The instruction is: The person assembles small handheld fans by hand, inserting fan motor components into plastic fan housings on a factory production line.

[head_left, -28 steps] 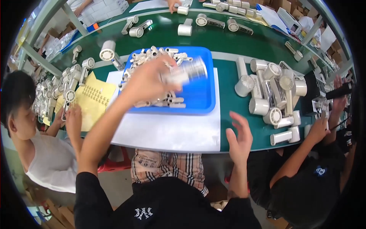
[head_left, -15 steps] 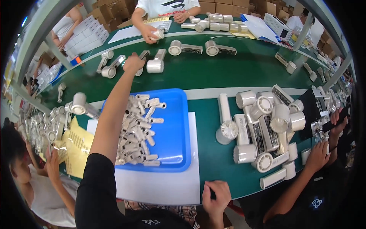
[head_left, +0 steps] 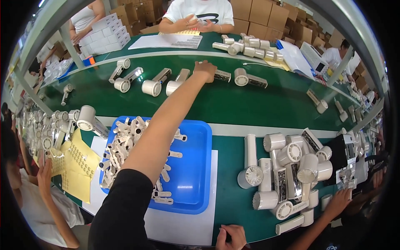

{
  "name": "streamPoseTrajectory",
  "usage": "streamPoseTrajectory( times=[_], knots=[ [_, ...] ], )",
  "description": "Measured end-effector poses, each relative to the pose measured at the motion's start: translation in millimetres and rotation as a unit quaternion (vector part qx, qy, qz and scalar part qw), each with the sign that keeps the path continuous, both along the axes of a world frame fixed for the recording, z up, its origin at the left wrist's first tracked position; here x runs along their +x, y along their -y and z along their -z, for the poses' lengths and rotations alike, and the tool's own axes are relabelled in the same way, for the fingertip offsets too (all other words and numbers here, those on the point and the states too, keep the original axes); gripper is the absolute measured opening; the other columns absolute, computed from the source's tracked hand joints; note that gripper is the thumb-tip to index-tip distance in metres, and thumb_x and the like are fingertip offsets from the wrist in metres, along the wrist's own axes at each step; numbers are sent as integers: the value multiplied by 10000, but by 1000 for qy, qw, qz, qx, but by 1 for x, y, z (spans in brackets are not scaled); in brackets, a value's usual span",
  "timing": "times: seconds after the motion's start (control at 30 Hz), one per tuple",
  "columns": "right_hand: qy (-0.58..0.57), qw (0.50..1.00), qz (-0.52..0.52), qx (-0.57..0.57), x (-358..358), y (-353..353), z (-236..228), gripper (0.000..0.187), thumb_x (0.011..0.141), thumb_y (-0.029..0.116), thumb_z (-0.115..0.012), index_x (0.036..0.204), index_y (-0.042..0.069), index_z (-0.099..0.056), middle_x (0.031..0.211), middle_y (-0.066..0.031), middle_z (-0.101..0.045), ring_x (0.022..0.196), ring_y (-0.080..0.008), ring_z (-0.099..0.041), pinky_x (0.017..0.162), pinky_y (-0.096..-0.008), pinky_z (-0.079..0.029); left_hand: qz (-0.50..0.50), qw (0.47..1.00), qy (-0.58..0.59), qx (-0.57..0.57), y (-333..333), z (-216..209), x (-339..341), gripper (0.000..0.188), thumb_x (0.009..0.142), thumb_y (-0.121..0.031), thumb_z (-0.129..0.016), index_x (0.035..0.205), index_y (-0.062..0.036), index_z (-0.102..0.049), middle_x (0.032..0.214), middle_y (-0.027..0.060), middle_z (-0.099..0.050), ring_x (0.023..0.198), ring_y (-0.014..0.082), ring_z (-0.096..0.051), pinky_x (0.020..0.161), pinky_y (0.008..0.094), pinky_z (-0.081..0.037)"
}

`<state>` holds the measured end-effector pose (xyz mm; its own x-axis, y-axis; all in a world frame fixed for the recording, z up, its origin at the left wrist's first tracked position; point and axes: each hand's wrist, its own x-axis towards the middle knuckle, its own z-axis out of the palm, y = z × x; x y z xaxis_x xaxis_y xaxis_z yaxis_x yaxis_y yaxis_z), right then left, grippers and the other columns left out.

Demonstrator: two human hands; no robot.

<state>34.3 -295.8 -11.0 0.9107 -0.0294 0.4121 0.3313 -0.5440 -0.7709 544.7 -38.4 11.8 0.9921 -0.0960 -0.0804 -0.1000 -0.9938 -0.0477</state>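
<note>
One handheld fan (head_left: 223, 76) is partly covered by the left hand (head_left: 205, 71) at upper centre; the right hand (head_left: 232, 238) is seen at lower centre; neither grip can be told.

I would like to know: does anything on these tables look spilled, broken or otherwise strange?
Nothing looks spilled or clearly broken. One oddity: a fan on the green surface, to the left of the outstretched left hand, has a bright glow at its handle, unlike the fans beside it; lamp or reflection, I cannot tell.
</note>
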Motion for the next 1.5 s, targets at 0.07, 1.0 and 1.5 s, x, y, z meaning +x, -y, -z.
streamPoseTrajectory(
  times=[0.07,1.0,1.5],
  knots=[
    [-6,1000,11,-3,-9,0,-4,93,824,-28,-681,914,-10,-694,840,-173,-670,726,-351,-627,669,-401,-507,1,999,45,-10,-1,-10,-11,589,815,-312,-765,1345,-135,-580,1400,106,-554,1403,293,-409,1145,587,-324],
    [51,918,-222,-324,181,-118,15,197,866,76,-640,1060,83,-672,1053,-140,-611,1032,-337,-603,902,-438,-512,266,910,-154,-279,-48,-44,-513,261,917,-206,-639,1117,-51,-703,1015,188,-704,966,364,-652,839,445,-516],
    [-124,937,-319,-73,9,-73,-44,190,944,61,-621,1129,53,-662,986,-116,-702,822,-257,-667,710,-349,-535,218,885,73,-406,-52,3,-533,441,702,-184,-838,1103,-83,-686,1056,85,-688,997,293,-619,862,405,-502]
  ],
)
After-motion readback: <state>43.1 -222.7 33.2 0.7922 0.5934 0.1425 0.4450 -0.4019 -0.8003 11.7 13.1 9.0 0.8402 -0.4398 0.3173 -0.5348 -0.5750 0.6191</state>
